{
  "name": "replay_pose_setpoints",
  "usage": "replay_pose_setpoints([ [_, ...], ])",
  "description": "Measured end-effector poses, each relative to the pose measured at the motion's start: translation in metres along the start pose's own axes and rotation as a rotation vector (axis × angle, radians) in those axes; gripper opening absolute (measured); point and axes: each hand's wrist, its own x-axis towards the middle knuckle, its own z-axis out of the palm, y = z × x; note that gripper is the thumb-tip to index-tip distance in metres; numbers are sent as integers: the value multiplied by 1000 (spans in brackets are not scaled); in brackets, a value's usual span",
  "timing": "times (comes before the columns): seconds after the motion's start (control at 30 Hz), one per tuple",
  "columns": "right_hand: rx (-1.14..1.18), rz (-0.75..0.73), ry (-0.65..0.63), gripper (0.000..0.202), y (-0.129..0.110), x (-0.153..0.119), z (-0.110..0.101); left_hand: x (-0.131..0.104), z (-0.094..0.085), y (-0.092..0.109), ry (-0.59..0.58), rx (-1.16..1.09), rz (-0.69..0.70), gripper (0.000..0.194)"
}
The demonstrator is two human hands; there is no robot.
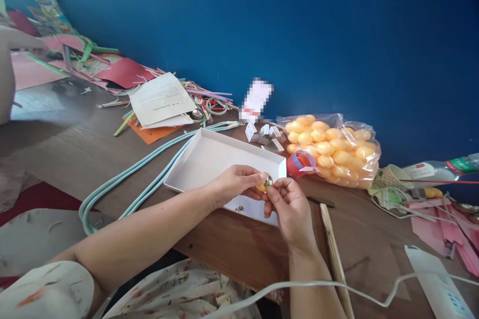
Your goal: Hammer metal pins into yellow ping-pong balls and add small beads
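My left hand (243, 179) and my right hand (286, 202) meet over the near right part of a shallow white box lid (215, 152). Between their fingertips is a small shiny silver round piece (268, 181), perhaps a jingle bell. Just beside it, an orange-yellow piece (261, 187) shows partly under my left fingers. Both hands are closed in a pinch, and the fingers hide much of what they hold. A pair of tiny silver balls (239, 208) lies in the lid below my left hand.
A clear bag of orange-yellow plastic eggs (333, 147) stands behind a red tape roll (300, 162). Looped mint cords (149, 152) lie left of the lid, a wooden stick (333, 254) right. A white cable (318, 283) crosses in front. Another person's arm (11, 60) reaches in far left.
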Motion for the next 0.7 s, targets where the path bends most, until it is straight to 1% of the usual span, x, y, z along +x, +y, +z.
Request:
replay_pose_setpoints([
  [0.13,-51,-29,20,20,0,0,2,1,-1,-1,-7,-17,22,41],
  [0.27,-84,-74,72,19,-3,-2,3,4,-5,-3,-54,-93,22,38],
  [0.33,-101,-123,121,19,-12,-7,3,7,-8,-4,-13,-146,0,35],
  [0.4,-178,-190,221,19,-26,-17,0,8,-11,-4,27,-187,0,33],
  [0.5,-412,-254,430,21,-48,-39,-10,9,-12,-1,63,-230,21,32],
  [0.57,-558,-215,525,27,-54,-54,-23,8,-12,1,72,-254,30,34],
  [0.63,-713,-108,575,35,-51,-67,-44,7,-10,3,71,-264,40,37],
  [0.7,-929,47,540,43,-40,-77,-68,6,-10,4,62,-246,46,38],
])
